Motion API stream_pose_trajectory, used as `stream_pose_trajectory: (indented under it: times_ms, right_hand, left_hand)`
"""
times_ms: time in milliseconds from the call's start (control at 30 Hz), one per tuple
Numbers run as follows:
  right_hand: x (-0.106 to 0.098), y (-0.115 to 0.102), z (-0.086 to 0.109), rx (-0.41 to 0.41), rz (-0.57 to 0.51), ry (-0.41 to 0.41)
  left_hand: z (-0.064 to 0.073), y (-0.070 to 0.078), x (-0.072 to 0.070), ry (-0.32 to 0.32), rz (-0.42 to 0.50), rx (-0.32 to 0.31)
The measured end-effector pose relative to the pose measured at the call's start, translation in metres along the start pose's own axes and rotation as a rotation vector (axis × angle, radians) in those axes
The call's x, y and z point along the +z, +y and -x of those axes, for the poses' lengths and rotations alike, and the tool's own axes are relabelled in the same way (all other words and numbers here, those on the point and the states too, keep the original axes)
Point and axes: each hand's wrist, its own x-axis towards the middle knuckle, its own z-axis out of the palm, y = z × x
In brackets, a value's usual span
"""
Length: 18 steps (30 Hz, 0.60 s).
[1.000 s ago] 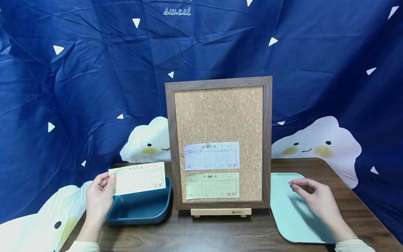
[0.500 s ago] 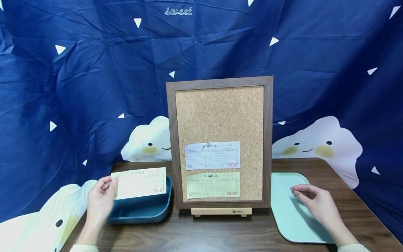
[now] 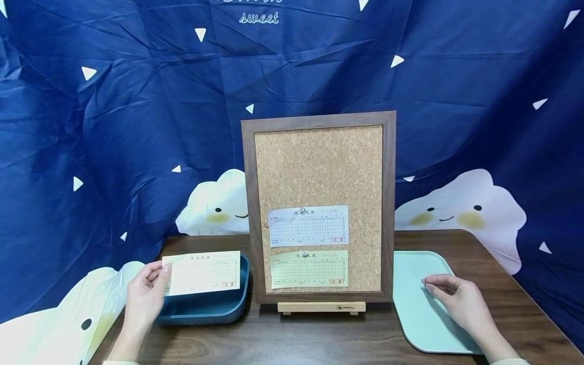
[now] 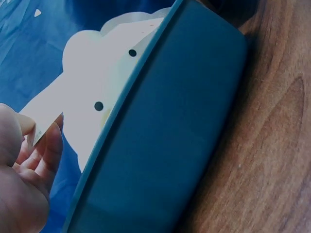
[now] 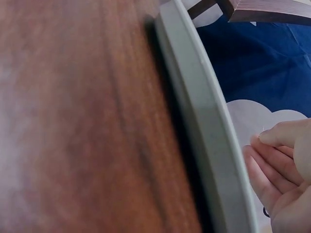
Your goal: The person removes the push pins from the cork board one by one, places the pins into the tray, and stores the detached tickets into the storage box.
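Note:
My left hand [image 3: 145,291] pinches the left edge of a pale yellow receipt slip [image 3: 201,274] between thumb and fingers, above a blue bin [image 3: 205,310]. In the left wrist view only part of the slip [image 4: 44,114] shows. My right hand [image 3: 461,299] is over a mint-green tray [image 3: 410,304], thumb and forefinger pinched together. A thin point sticks up from these fingertips in the right wrist view, apparently a push pin [image 5: 263,129]; the rest of it is hidden. Between the hands stands a framed cork board [image 3: 319,167].
Pinned low on the cork are a bluish receipt slip [image 3: 308,226] and, below it, a green one [image 3: 309,269], each with a clear push pin at the top. A light wooden stand [image 3: 321,307] supports the board. Behind hangs a dark blue cloth [image 3: 137,126].
The left hand has brought its slip lower over the blue bin and a little to the right, and levelled it slightly. My right hand has sunk slightly, fingertips still pinched.

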Motion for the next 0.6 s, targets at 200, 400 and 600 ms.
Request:
stream_pose_trajectory:
  times_ms: [200,400,600]
  right_hand:
    - [0.0006,0.002,0.0006,0.013,0.009,-0.012]
    - [0.0009,0.004,0.0005,0.029,0.03,-0.039]
    - [0.0009,0.0067,0.0007,0.041,0.056,-0.043]
  left_hand:
    - [0.001,-0.0026,-0.0007,-0.007,-0.031,0.0]
    - [0.0021,-0.0057,-0.0022,-0.029,-0.092,-0.006]
    - [0.0001,-0.0089,-0.0037,-0.076,-0.109,-0.004]
